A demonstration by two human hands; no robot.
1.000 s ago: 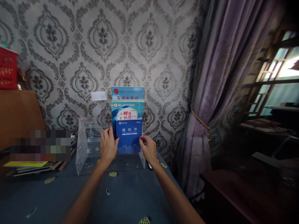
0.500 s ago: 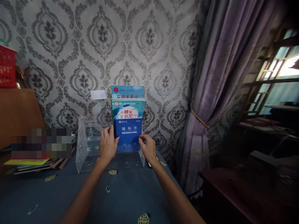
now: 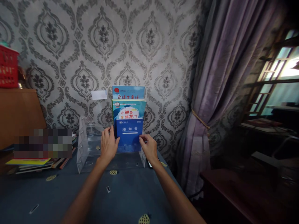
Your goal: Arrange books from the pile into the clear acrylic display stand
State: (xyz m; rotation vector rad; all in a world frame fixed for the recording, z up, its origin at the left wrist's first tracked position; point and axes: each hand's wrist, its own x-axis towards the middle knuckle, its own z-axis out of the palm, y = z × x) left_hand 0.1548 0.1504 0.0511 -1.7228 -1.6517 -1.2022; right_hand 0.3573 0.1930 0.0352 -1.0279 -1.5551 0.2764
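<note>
A dark blue booklet (image 3: 129, 140) with white lettering and "2022" stands upright at the front of a stepped clear plastic rack (image 3: 81, 149). My left hand (image 3: 108, 142) is at its left edge, thumb against the cover, with the other fingers beside the books. On the opposite edge, my right hand (image 3: 148, 147) pinches the booklet between thumb and fingers. Behind it rises a teal picture book (image 3: 116, 109), partly covered. Farther back and higher is a light blue book (image 3: 130, 91), of which only the top shows.
Left of the rack lies a stack of books (image 3: 42, 165), partly blurred out. A red basket (image 3: 8, 68) sits on a brown wooden box (image 3: 18, 115). A phone-like object (image 3: 150, 165) lies by the rack's right side. A purple curtain (image 3: 198, 140) hangs at right.
The view has shifted very slightly. Both hands and the blue booklet keep their places on the rack.
</note>
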